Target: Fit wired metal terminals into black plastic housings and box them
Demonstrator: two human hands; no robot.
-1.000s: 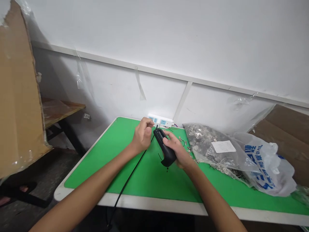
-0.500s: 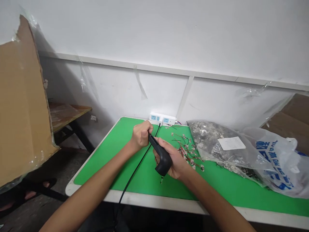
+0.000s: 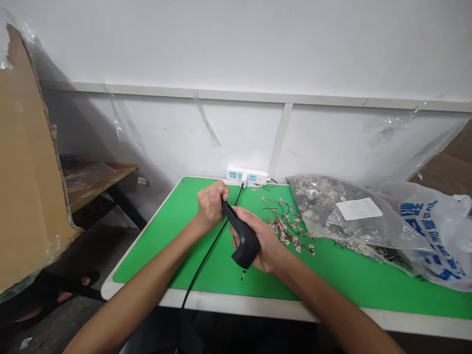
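Note:
A black angled plastic housing (image 3: 246, 242), narrow at the far end and bulky at the near end, is held over the green table. My right hand (image 3: 266, 242) wraps around its thick part from the right, fingers partly hidden beneath it. At the narrow tip, my left hand (image 3: 211, 204) is closed in a fist-like grip with the thumb pressed by the end; what lies inside those fingers is hidden. Below the housing's near end shows a small thin metallic piece (image 3: 243, 275). Small round parts with red and black wires (image 3: 283, 231) lie in a pile right of my hands.
A white power strip (image 3: 260, 176) sits at the table's back edge, and a black cable (image 3: 201, 265) runs from it across the green tabletop (image 3: 162, 231). Clear bags of parts (image 3: 320, 206) and a printed plastic bag (image 3: 442, 236) fill the right side. Cardboard (image 3: 25, 172) stands at left.
The view has shifted slightly. Both hands keep their grip on the black housing, which shows a little farther left and stays at much the same angle.

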